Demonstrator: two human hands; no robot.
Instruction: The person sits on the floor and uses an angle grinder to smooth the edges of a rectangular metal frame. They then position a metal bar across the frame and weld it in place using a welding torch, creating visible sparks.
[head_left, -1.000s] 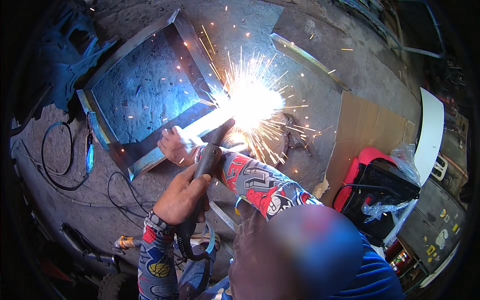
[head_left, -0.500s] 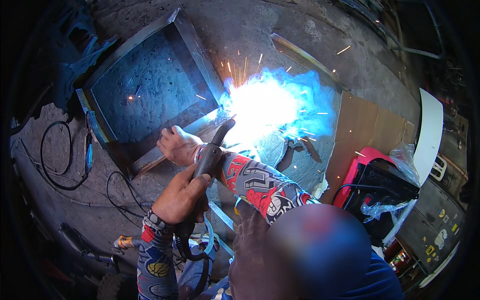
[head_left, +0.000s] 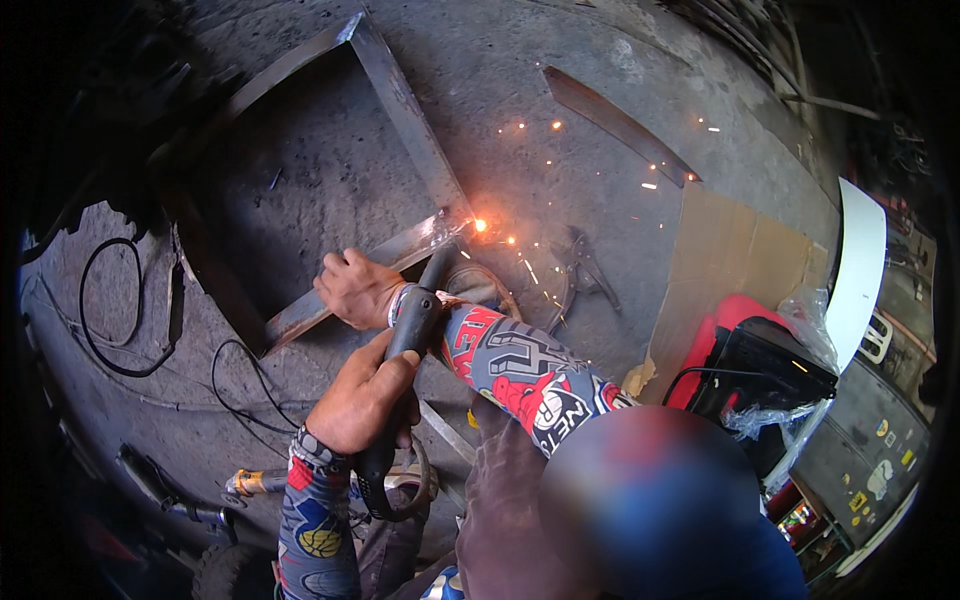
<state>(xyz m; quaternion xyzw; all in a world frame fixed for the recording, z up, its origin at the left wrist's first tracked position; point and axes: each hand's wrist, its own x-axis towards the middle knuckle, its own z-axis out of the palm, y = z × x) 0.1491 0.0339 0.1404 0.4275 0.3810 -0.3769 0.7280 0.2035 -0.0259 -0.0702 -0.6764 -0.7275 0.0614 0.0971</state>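
Observation:
My left hand (head_left: 362, 398) is closed around the dark handle of a welding torch (head_left: 417, 318), its nozzle angled up and away from me. The torch lies across my right wrist. My right hand (head_left: 358, 290), fingers curled, grips the near bar of a rectangular steel frame (head_left: 398, 112) on the floor. Just beyond the nozzle, at the frame's right corner, an orange glowing spot (head_left: 480, 225) shows, with sparks scattered around it. What lies under my right palm is hidden.
A loose metal strip (head_left: 610, 115) lies beyond the corner. To the right are cardboard (head_left: 735, 245), a red-and-black item (head_left: 745, 350) partly in clear plastic and a white curved panel (head_left: 862, 265). Cables (head_left: 88, 320) loop at left; a yellow-bodied tool (head_left: 258, 483) lies low left.
The white-blue welding glare and its smoke have gone, leaving a small orange glow and fewer sparks. Both hands have stayed nearly where they were.

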